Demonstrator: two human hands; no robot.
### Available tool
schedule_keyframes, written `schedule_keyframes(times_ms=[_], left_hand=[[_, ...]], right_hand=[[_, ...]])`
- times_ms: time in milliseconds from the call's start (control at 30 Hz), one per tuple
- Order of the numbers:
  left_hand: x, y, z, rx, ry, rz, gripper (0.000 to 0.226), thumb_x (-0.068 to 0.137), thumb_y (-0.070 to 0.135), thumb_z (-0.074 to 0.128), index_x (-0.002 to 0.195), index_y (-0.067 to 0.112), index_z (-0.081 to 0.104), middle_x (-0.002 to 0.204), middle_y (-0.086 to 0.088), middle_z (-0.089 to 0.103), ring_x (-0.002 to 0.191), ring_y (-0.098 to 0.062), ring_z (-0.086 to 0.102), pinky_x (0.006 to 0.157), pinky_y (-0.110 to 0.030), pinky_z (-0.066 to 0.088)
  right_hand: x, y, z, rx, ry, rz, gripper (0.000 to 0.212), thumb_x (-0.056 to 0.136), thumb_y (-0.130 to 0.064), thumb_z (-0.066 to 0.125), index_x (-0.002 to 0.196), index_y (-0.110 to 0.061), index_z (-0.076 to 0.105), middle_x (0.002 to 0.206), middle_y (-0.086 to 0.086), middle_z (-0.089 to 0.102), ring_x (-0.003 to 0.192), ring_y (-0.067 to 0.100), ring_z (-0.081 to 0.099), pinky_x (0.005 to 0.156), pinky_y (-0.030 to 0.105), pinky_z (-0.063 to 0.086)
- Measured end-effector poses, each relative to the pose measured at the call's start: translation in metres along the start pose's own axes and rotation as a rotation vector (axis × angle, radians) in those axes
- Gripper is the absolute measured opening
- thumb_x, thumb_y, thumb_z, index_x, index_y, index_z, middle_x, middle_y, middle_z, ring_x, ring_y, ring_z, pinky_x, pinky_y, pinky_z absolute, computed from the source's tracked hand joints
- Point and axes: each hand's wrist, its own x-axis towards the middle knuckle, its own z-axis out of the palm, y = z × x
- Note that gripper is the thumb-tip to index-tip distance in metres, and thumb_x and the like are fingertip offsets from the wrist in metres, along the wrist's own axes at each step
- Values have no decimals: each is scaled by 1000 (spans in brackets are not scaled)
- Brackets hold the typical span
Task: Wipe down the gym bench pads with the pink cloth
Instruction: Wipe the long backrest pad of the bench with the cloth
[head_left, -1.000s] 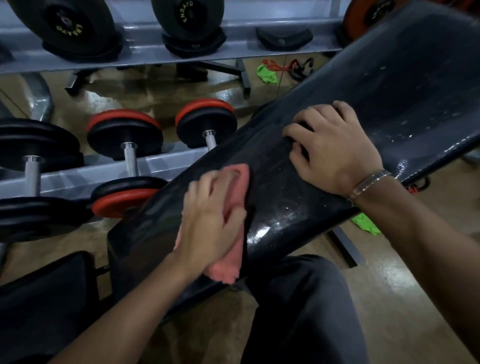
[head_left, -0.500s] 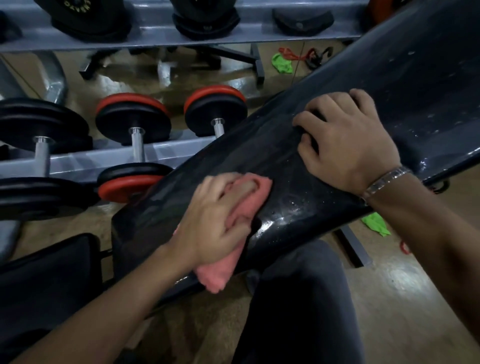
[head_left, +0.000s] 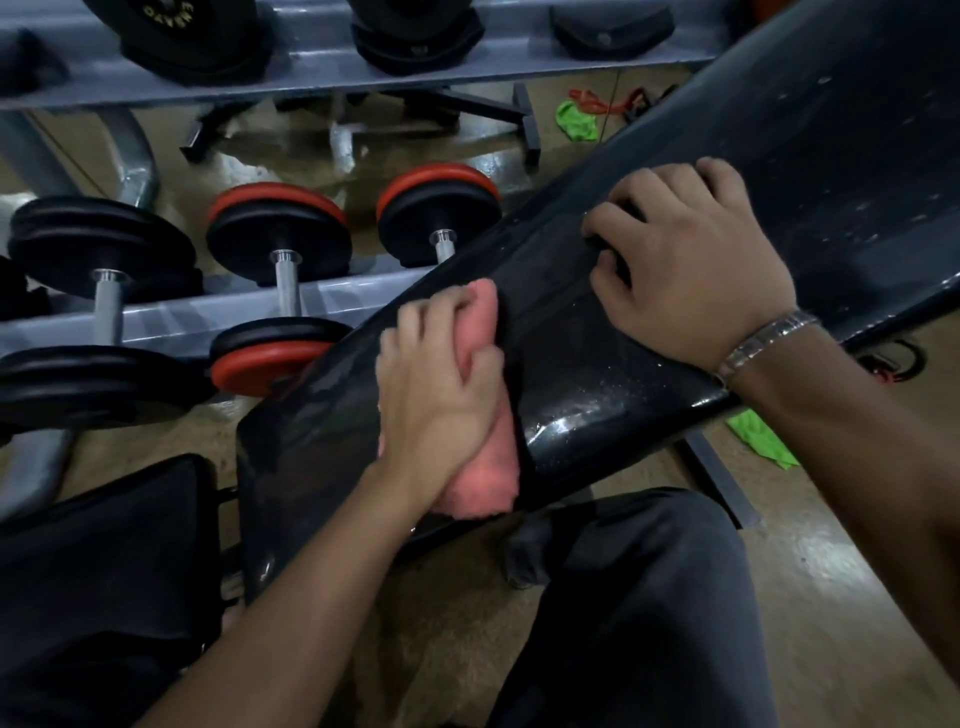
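Observation:
A long black back pad (head_left: 810, 171) slants from the lower left up to the upper right, its surface wet and shiny. My left hand (head_left: 436, 387) grips the bunched pink cloth (head_left: 485, 473) and presses it flat on the lower part of the pad. The cloth's lower end hangs over the pad's near edge. My right hand (head_left: 691, 265) rests further up the pad, fingers curled against its surface, a metal bracelet on the wrist. A second black seat pad (head_left: 104, 561) lies at the lower left.
A grey dumbbell rack (head_left: 218, 306) with black and red dumbbells (head_left: 280, 244) stands just behind the bench on the left. Green cloths (head_left: 576, 120) and red bands lie on the shiny floor. My dark trouser leg (head_left: 639, 613) is under the pad's near edge.
My left hand has slid the pink cloth across the pad, turning it from slanted to more upright along the pad's width. My right hand has kept its place on the pad.

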Motion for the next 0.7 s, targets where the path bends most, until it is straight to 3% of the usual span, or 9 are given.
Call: schedule_keyframes(times_ms=[67,167,233,267,367,433,600,633,700], left_hand=[[-8,24,5,24,-3,22,61,85,43,38,143,28,51,135,1,50,114,-23,45,100,-42,40],[-47,25,8,66,-91,453,56,84,34,52,138,20,55,135,-9,56,110,-32,49,91,-44,42],[-55,5,2,111,-136,606,56,82,34,54,137,20,52,134,-12,56,110,-32,50,90,-45,43],[-51,-4,0,122,-134,561,57,83,34,52,139,21,50,135,-11,54,110,-32,50,91,-46,44],[-32,2,2,94,-22,118,56,89,37,41,143,23,48,133,-5,50,112,-29,48,97,-51,43],[-34,26,8,115,44,0,57,91,37,39,143,19,50,132,-7,51,109,-30,48,97,-48,42],[-65,30,9,142,-87,503,53,87,30,54,138,17,51,135,-15,56,108,-36,53,91,-46,44],[-60,20,5,147,-99,532,53,86,31,54,138,18,50,134,-14,56,109,-36,53,92,-47,45],[-43,9,1,132,-75,353,52,90,33,49,140,20,48,132,-8,53,109,-31,51,93,-50,45]], right_hand=[[0,0,0,-3,-1,3,37,95,-33,43,118,-13,65,119,14,61,115,41,55,114,59,30],[0,-1,0,7,1,-3,37,95,-32,43,117,-13,65,117,15,61,114,41,55,114,60,31],[0,0,0,6,6,-5,36,96,-32,44,116,-13,65,117,15,62,114,41,55,114,60,31],[0,-1,1,1,13,-4,35,96,-32,44,116,-13,66,116,14,62,113,41,56,114,60,32],[1,-1,2,-15,15,-1,35,96,-32,43,116,-14,65,115,14,62,111,41,56,114,59,33],[0,-1,2,-15,19,1,35,97,-32,43,116,-14,65,115,14,62,110,41,56,114,59,33],[-1,0,3,30,52,-1,35,97,-29,42,113,-12,68,114,15,64,108,41,57,114,59,34],[-2,1,3,61,65,0,34,96,-27,43,111,-13,70,112,14,65,107,41,58,114,59,33],[0,3,2,169,74,17,32,93,-20,44,104,-15,73,107,10,67,105,39,59,117,57,30]])
